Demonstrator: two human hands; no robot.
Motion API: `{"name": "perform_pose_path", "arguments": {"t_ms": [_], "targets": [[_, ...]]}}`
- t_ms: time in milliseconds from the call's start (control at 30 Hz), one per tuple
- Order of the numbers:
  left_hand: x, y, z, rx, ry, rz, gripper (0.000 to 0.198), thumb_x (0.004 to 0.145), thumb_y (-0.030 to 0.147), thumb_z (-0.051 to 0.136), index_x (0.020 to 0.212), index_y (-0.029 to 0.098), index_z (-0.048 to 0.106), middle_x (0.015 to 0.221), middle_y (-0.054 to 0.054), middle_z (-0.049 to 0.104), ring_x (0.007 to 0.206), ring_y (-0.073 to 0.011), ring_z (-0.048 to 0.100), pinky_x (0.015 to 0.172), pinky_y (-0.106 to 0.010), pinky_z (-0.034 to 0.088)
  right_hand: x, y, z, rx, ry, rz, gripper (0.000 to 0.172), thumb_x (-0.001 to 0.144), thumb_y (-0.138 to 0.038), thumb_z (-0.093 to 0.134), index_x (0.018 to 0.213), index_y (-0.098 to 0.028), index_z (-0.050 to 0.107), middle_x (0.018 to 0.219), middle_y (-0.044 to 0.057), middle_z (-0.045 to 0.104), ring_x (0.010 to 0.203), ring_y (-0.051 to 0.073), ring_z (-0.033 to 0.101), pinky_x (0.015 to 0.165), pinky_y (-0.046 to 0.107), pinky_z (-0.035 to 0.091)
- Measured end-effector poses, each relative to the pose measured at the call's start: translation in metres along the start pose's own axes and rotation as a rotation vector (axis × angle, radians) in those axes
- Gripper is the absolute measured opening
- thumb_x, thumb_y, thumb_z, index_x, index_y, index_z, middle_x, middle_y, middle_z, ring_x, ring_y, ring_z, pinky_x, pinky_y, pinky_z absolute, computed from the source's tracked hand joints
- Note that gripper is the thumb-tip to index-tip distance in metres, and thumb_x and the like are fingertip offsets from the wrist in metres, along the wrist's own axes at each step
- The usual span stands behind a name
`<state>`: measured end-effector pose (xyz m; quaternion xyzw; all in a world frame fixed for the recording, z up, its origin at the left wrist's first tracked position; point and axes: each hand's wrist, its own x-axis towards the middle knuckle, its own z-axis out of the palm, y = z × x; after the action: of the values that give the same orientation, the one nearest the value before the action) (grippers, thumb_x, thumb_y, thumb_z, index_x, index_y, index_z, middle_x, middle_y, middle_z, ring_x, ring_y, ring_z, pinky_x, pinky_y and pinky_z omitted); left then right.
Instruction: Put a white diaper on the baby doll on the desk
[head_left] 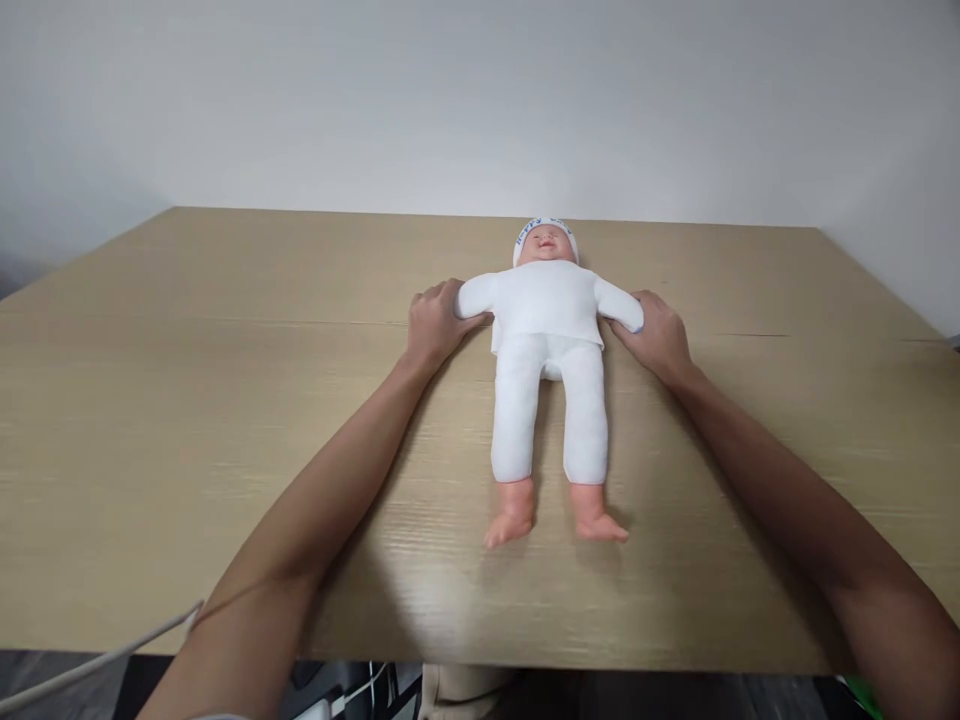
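Lying face-up, the doll (549,305) had its head by the table (225,400)'s far edge, left hand (436,320) and right hand (660,332) clamped on its arms.

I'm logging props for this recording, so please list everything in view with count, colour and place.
Flat wood-look table: 1, light tan, filling the middle
Smooth plain wall: 1, pale grey, behind the table
Smooth-limbed baby doll: 1, pink in white top and trousers, on its back, feet toward the person
Close-fitting lettered cap: 1, white with blue, on the doll's head
Long thin cable: 1, white, lower left
Beige fabric: 1 patch, below the table's near edge
Partly hidden object: 1, green, lower right, unclear
Dark items and thin cords under the near edge: count unclear, black and white
Left hand: 1, bare, gripping one doll sleeve
Right hand: 1, bare, gripping the other
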<state>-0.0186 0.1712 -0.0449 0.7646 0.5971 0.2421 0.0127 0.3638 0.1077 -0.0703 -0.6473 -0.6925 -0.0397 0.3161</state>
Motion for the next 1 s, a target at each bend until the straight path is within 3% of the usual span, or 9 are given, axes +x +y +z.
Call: {"name": "perform_pose_path", "arguments": {"t_ms": [133, 267, 433, 567, 800, 1000], "targets": [[0.025, -0.005, 0.010, 0.013, -0.025, 0.011, 0.056, 0.096, 0.062, 0.071, 0.131, 0.019, 0.067, 0.131, -0.018, 0.075, 0.124, -0.0410, 0.066, 0.110, -0.048, 0.043, 0.024, 0.008, 0.013, -0.013, 0.007, -0.029, 0.044, 0.100, -0.059, 0.063, 0.121, -0.021, 0.070, 0.120, 0.018, 0.080, 0.106, 0.039, 0.072, 0.087, 0.047, 0.058], [0.032, -0.018, 0.014, 0.047, -0.038, 0.061, 0.068, 0.096, 0.073, 0.068, 0.136, 0.018, 0.066, 0.130, -0.020, 0.075, 0.125, -0.0427, 0.063, 0.112, -0.051, 0.042, 0.033, 0.018, 0.013, -0.002, -0.035, -0.074, 0.056, 0.099, -0.069, 0.062, 0.127, -0.020, 0.069, 0.122, 0.018, 0.079, 0.109, 0.039, 0.072, 0.089, 0.047, 0.057], [0.026, -0.058, -0.003, -0.086, -0.094, 0.264, 0.078, 0.095, 0.080, 0.062, 0.147, 0.021, 0.064, 0.140, -0.017, 0.073, 0.131, -0.0408, 0.063, 0.119, -0.052, 0.042, 0.037, 0.045, -0.001, 0.040, -0.165, -0.241, 0.075, 0.098, -0.080, 0.060, 0.139, -0.018, 0.067, 0.126, 0.020, 0.076, 0.114, 0.042, 0.069, 0.102, 0.054, 0.051], [0.025, -0.081, -0.013, -0.152, -0.121, 0.294, 0.081, 0.091, 0.081, 0.065, 0.145, 0.021, 0.068, 0.136, -0.017, 0.075, 0.128, -0.0388, 0.066, 0.118, -0.052, 0.046, 0.042, 0.062, -0.003, 0.065, -0.231, -0.287, 0.087, 0.097, -0.089, 0.053, 0.144, -0.016, 0.067, 0.121, 0.019, 0.075, 0.110, 0.040, 0.066, 0.102, 0.055, 0.049], [0.019, -0.074, -0.016, -0.145, -0.112, 0.245, 0.085, 0.087, 0.084, 0.064, 0.143, 0.020, 0.072, 0.135, -0.016, 0.077, 0.126, -0.0361, 0.066, 0.120, -0.049, 0.046, 0.034, 0.059, -0.001, 0.073, -0.201, -0.258, 0.082, 0.100, -0.079, 0.055, 0.156, -0.018, 0.059, 0.135, 0.021, 0.072, 0.120, 0.041, 0.062, 0.108, 0.058, 0.046], [-0.014, -0.056, -0.020, -0.117, -0.012, 0.174, 0.083, 0.094, 0.075, 0.056, 0.153, 0.016, 0.062, 0.152, -0.019, 0.068, 0.145, -0.0375, 0.056, 0.129, -0.051, 0.035, -0.010, 0.053, -0.015, 0.042, -0.014, -0.142, 0.080, 0.096, -0.058, 0.061, 0.162, -0.014, 0.050, 0.152, 0.026, 0.063, 0.139, 0.045, 0.055, 0.118, 0.064, 0.044]]}}
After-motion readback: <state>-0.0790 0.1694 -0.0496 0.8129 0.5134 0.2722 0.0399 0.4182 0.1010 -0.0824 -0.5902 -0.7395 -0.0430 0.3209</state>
